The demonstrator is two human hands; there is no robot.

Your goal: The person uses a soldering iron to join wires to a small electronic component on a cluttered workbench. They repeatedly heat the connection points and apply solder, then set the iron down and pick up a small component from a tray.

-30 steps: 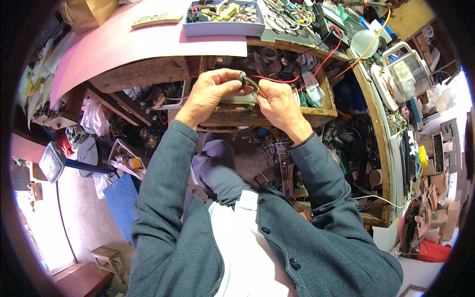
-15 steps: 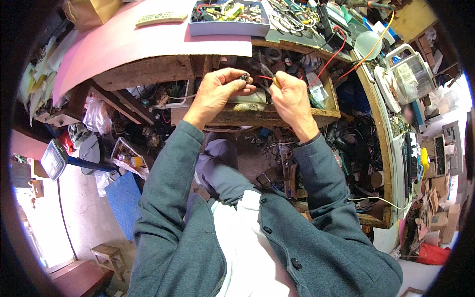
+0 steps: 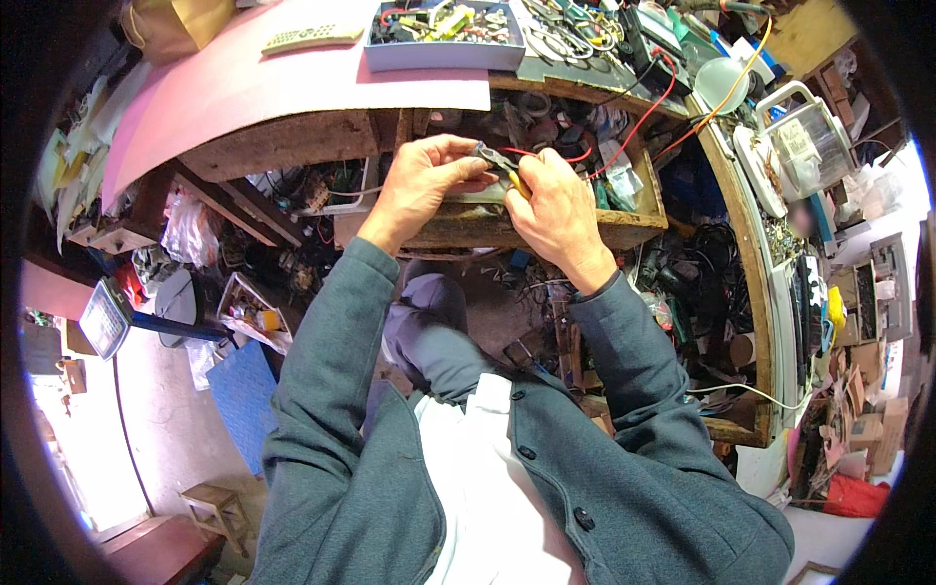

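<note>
In front of me my left hand pinches a small dark object, too small to name. My right hand grips yellow-handled pliers, whose metal jaws are at the small object beside my left fingertips. Behind the hands, a red wire runs over an open wooden drawer filled with mixed parts and bags.
A pink sheet holds a remote and a box of parts. Coiled cables, a clear container and a wooden edge line the right. A scale and stool stand left.
Half a second ago the pliers were raised upright and away from the object; now they are tilted toward my left fingertips, with their jaws back at it, much as one second ago.
</note>
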